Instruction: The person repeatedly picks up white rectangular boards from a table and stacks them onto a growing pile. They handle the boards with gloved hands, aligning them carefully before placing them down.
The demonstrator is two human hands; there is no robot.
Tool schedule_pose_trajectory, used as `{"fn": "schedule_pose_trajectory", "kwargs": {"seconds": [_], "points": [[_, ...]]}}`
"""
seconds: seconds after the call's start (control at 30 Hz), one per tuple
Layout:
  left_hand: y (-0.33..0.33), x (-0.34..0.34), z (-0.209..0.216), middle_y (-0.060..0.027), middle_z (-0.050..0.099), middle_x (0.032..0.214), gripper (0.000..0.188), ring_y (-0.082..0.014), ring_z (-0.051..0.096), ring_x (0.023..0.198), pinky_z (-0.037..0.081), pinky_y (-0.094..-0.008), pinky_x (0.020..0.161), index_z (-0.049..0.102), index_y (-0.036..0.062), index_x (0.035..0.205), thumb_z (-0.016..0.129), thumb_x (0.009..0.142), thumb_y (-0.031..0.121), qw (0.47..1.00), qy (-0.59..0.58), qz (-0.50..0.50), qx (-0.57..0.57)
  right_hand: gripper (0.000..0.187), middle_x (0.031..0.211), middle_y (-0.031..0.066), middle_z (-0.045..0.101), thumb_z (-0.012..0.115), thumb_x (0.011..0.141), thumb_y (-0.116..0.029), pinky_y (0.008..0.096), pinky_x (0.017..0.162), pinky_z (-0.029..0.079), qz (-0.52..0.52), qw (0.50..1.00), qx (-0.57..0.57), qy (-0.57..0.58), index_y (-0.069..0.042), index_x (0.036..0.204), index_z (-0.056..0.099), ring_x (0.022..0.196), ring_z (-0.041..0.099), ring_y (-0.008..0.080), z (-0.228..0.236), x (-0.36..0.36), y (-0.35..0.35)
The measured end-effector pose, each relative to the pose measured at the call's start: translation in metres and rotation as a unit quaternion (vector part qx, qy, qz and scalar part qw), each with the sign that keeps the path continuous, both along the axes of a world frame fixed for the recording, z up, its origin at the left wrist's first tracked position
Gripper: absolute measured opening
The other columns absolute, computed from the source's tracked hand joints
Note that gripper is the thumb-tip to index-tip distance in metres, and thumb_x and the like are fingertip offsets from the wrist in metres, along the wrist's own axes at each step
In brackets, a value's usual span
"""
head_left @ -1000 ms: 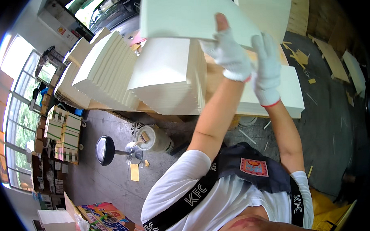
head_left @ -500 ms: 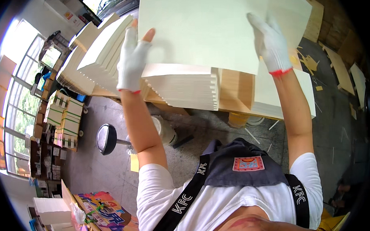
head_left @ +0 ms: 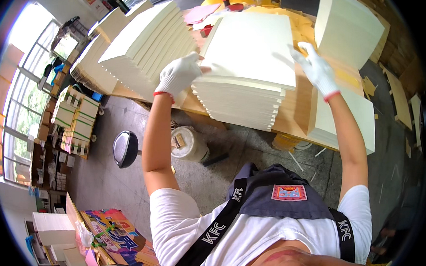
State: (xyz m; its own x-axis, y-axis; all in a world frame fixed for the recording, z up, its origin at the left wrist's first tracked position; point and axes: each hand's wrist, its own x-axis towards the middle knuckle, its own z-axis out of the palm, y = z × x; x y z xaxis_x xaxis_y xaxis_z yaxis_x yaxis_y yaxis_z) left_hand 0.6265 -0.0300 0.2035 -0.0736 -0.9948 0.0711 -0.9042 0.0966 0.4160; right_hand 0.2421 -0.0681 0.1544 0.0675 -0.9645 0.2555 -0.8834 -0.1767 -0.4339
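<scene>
A white sheet (head_left: 252,52) of card or thin board lies on top of the middle stack of white sheets (head_left: 235,104), whose near side shows notched layers. At the stack's left edge is my left hand (head_left: 180,74), in a white glove with bare fingertips; its fingers point inward, apart, with nothing held. My right hand (head_left: 315,69), gloved in white with a red cuff, hovers just off the stack's right edge, fingers spread. Whether either hand touches the sheet I cannot tell.
A tall layered white stack (head_left: 146,46) stands to the left. On the right are an upright white block (head_left: 345,27) and a lower white stack (head_left: 348,116). Yellow scraps (head_left: 303,24) lie along the table's far side. A stool (head_left: 125,149) and a white bucket (head_left: 190,145) stand on the floor.
The large white sheet, earlier raised between both hands, now lies on the middle stack. Both hands have come off its sides and moved lower; the far table now shows.
</scene>
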Motion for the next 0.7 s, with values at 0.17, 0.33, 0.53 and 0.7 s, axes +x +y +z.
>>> {"fn": "schedule_pose_trajectory", "kwargs": {"seconds": [0.17, 0.33, 0.53, 0.7], "points": [[0.02, 0.021, -0.014, -0.0106, 0.067, 0.108, 0.043, -0.0301, 0.064, 0.099, 0.05, -0.0377, 0.083, 0.056, 0.0103, 0.106, 0.084, 0.074, 0.019, 0.987, -0.068, -0.117, -0.088, 0.072, 0.093, 0.0138, 0.065, 0.049, 0.09, -0.074, 0.0428, 0.077, 0.052, 0.141, 0.98, 0.033, 0.138, -0.032, 0.148, 0.046, 0.084, 0.066, 0.0308, 0.025, 0.029, 0.079], [0.009, 0.034, -0.023, -0.0063, 0.069, 0.104, 0.027, -0.0255, 0.067, 0.097, 0.053, -0.0349, 0.081, 0.061, 0.0062, 0.096, 0.08, 0.077, 0.009, 0.994, -0.012, -0.079, -0.07, 0.061, 0.082, 0.0094, 0.057, 0.058, 0.091, -0.058, 0.0399, 0.071, 0.052, 0.17, 0.967, -0.119, 0.149, -0.034, 0.147, 0.05, 0.072, 0.061, 0.0264, 0.004, 0.039, 0.08], [-0.008, 0.049, -0.05, -0.0057, 0.06, 0.086, 0.034, -0.0177, 0.069, 0.089, 0.051, -0.0325, 0.07, 0.045, 0.0026, 0.08, 0.079, 0.076, -0.001, 0.982, 0.169, -0.074, -0.052, 0.054, 0.079, 0.0076, 0.058, 0.061, 0.093, -0.047, 0.0369, 0.068, 0.053, 0.173, 0.964, -0.138, 0.15, -0.031, 0.144, 0.053, 0.069, 0.062, 0.0253, 0.001, 0.042, 0.081], [-0.004, 0.05, -0.041, -0.0059, 0.049, 0.077, 0.036, -0.0162, 0.07, 0.096, 0.049, -0.033, 0.069, 0.044, -0.0016, 0.076, 0.079, 0.076, -0.005, 0.986, 0.095, -0.108, -0.086, 0.049, 0.077, 0.0084, 0.058, 0.063, 0.094, -0.035, 0.0368, 0.064, 0.052, 0.179, 0.959, -0.187, 0.116, -0.025, 0.141, 0.054, 0.07, 0.063, 0.0247, -0.012, 0.042, 0.085]]}}
